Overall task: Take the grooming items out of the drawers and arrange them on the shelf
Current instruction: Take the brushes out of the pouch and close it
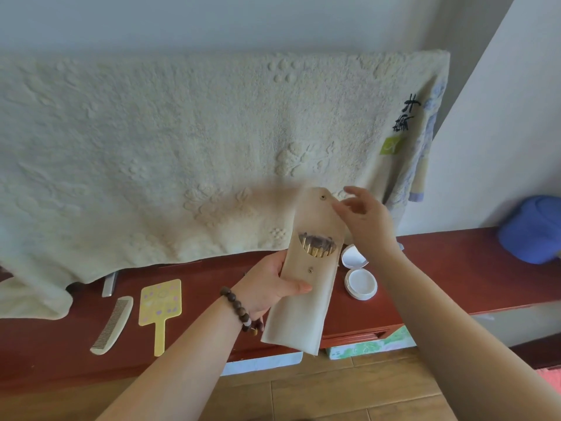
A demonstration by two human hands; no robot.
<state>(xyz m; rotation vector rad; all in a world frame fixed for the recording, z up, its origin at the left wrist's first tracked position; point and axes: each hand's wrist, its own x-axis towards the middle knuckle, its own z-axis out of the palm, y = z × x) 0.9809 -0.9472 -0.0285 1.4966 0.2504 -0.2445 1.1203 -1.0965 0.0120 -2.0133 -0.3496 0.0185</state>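
Left hand point(267, 287) grips the brush pouch point(306, 287); right hand point(364, 220), fingers loose at its flap, should press the snap shut before shelving it.

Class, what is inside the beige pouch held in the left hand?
The beige pouch shows makeup brushes at its opening: dark bristle tips and gold ferrules. Their handles are hidden by the fabric.

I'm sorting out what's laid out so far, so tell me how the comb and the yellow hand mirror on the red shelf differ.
The comb is pale cream, narrow and slightly curved, with fine teeth along one edge; the hand mirror is yellow, with a broad rectangular head and a thin handle. The comb lies slanted, while the hand mirror lies nearly straight, handle toward the front edge. Both rest flat on the red shelf, side by side, untouched by either hand.
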